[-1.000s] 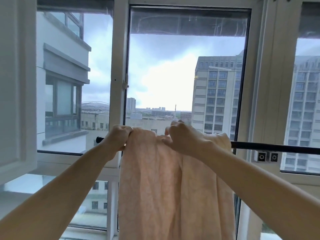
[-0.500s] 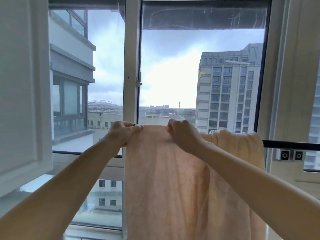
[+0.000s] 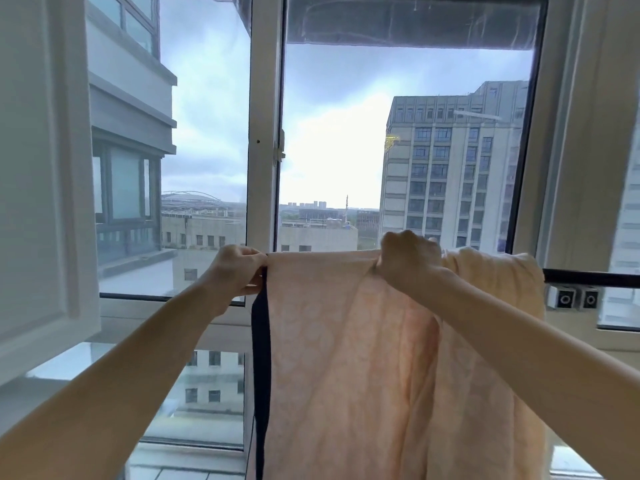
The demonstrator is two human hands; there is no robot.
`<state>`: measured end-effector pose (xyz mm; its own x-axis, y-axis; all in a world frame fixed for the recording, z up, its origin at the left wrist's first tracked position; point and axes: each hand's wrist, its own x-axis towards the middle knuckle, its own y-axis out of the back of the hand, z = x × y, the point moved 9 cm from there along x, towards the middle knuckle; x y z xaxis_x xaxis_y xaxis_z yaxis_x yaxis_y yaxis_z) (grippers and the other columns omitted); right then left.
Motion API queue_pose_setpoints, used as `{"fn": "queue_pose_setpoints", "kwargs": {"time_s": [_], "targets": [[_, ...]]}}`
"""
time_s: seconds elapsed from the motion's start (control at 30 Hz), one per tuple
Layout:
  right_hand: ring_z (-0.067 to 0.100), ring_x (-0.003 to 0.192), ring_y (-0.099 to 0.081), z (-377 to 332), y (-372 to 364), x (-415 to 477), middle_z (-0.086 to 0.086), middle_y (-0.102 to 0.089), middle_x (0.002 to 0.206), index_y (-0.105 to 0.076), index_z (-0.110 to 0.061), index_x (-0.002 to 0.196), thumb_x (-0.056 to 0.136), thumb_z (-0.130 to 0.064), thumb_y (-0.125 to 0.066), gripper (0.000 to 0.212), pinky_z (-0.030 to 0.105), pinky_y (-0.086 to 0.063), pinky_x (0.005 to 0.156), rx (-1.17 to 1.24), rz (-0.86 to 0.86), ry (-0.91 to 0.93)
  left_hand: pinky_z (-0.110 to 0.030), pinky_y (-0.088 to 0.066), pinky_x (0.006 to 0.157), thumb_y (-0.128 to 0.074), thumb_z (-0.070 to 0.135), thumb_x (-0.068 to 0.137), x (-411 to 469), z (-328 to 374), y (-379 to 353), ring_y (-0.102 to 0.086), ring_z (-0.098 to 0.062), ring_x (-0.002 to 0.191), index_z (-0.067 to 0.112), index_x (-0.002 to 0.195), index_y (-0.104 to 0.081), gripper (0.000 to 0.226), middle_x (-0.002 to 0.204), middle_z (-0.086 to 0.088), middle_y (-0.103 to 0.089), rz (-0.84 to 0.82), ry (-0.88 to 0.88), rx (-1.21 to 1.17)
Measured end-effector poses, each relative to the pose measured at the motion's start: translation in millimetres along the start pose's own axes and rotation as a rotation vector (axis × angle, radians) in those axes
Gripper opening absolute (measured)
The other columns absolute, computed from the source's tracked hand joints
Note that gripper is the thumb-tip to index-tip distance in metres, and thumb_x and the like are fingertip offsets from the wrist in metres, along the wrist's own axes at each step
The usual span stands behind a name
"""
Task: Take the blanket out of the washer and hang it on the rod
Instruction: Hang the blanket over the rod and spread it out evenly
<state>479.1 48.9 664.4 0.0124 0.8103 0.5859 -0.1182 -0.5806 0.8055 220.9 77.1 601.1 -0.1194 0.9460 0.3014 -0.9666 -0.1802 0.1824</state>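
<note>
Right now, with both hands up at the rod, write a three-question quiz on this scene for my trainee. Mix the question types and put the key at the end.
1. True or false: the peach blanket hangs over the black rod.
2. What do the fingers of the left hand hold? A) the blanket's top left corner B) a clothes peg C) nothing
3. Fill in: the right hand grips the blanket's top edge, and bare rod shows past the blanket on the person's ____ side.
Key: 1 true; 2 A; 3 right.
</note>
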Motion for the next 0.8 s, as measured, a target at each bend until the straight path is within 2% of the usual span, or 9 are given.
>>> {"fn": "queue_pose_setpoints", "kwargs": {"time_s": [0.1, 0.2, 0.27, 0.33, 0.4, 0.5, 0.67, 0.73, 0.8], "targets": [[0.020, 0.076, -0.057, 9, 1, 1, 0.000, -0.056, 0.074, -0.050, -0.015, 0.071, 0.086, -0.013, -0.054, 0.015, 0.034, -0.045, 0.076, -0.078, -0.037, -0.075, -0.025, -0.056, 0.065, -0.064, 0.008, 0.090, -1, 1, -2, -0.070, -0.022, 0.082, 0.006, 0.100, -0.064, 0.010, 0.095, -0.016, -0.070, -0.013, -0.044, -0.009], [0.019, 0.073, -0.056, 18, 5, -2, 0.001, -0.055, 0.073, -0.049, -0.013, 0.070, 0.085, -0.009, -0.054, 0.017, 0.032, -0.043, 0.068, -0.116, -0.046, -0.100, -0.022, -0.057, 0.061, -0.072, 0.011, 0.084, -2, 4, -7, -0.071, -0.022, 0.081, 0.006, 0.100, -0.063, 0.018, 0.097, -0.015, -0.068, -0.010, -0.080, -0.002], [0.020, 0.071, -0.055, 21, 8, -4, 0.001, -0.054, 0.072, -0.049, -0.013, 0.070, 0.085, -0.007, -0.054, 0.017, 0.032, -0.042, 0.066, -0.116, -0.034, -0.089, -0.024, -0.059, 0.063, -0.077, 0.015, 0.079, -4, 8, -9, -0.070, -0.021, 0.081, 0.006, 0.099, -0.063, 0.025, 0.094, -0.012, -0.068, 0.026, -0.153, 0.093], [0.019, 0.069, -0.055, 16, 9, -7, 0.001, -0.053, 0.070, -0.049, -0.013, 0.069, 0.086, -0.009, -0.054, 0.018, 0.033, -0.044, 0.065, -0.106, -0.010, -0.026, -0.023, -0.058, 0.066, -0.081, 0.021, 0.076, -8, 17, -6, -0.068, -0.016, 0.075, 0.009, 0.094, -0.064, 0.028, 0.087, -0.005, -0.069, 0.134, -0.283, 0.266], [0.020, 0.068, -0.056, 5, 10, -12, 0.001, -0.054, 0.069, -0.050, -0.012, 0.070, 0.088, -0.016, -0.051, 0.018, 0.034, -0.047, 0.067, -0.059, 0.040, 0.058, -0.007, -0.045, 0.059, -0.080, 0.025, 0.076, -18, 27, -4, -0.062, -0.006, 0.067, 0.013, 0.090, -0.063, 0.026, 0.079, 0.001, -0.066, 0.243, -0.408, 0.407], [0.020, 0.074, -0.059, -13, 10, -22, 0.002, -0.057, 0.078, -0.054, -0.010, 0.083, 0.091, -0.018, -0.047, 0.013, 0.037, -0.053, 0.074, 0.036, 0.120, 0.170, -0.001, -0.039, 0.054, -0.079, 0.024, 0.078, -26, 26, 2, -0.059, -0.007, 0.067, 0.011, 0.090, -0.063, 0.024, 0.077, 0.003, -0.063, 0.336, -0.463, 0.396], [0.018, 0.096, -0.059, -57, 6, -31, 0.003, -0.062, 0.108, -0.060, -0.013, 0.111, 0.097, -0.030, -0.043, 0.027, 0.039, -0.051, 0.085, 0.175, 0.219, 0.393, -0.008, -0.043, 0.062, -0.076, 0.012, 0.080, -25, 20, 13, -0.063, -0.011, 0.072, 0.007, 0.090, -0.068, 0.014, 0.082, -0.002, -0.068, 0.388, -0.438, 0.233], [0.018, 0.089, -0.061, -73, 5, -30, 0.001, -0.062, 0.100, -0.059, -0.014, 0.106, 0.098, -0.032, -0.045, 0.024, 0.039, -0.053, 0.080, 0.251, 0.217, 0.440, -0.013, -0.048, 0.067, -0.076, 0.011, 0.080, -24, 25, 11, -0.064, -0.007, 0.071, 0.010, 0.087, -0.069, 0.010, 0.080, 0.001, -0.068, 0.355, -0.468, 0.227], [0.019, 0.076, -0.060, -81, 3, -27, 0.000, -0.060, 0.087, -0.058, -0.014, 0.094, 0.098, -0.024, -0.048, 0.015, 0.040, -0.054, 0.072, 0.254, 0.227, 0.456, -0.015, -0.050, 0.068, -0.076, 0.012, 0.080, -24, 28, 9, -0.065, -0.005, 0.069, 0.013, 0.084, -0.068, 0.009, 0.077, 0.004, -0.068, 0.335, -0.495, 0.247]]}}
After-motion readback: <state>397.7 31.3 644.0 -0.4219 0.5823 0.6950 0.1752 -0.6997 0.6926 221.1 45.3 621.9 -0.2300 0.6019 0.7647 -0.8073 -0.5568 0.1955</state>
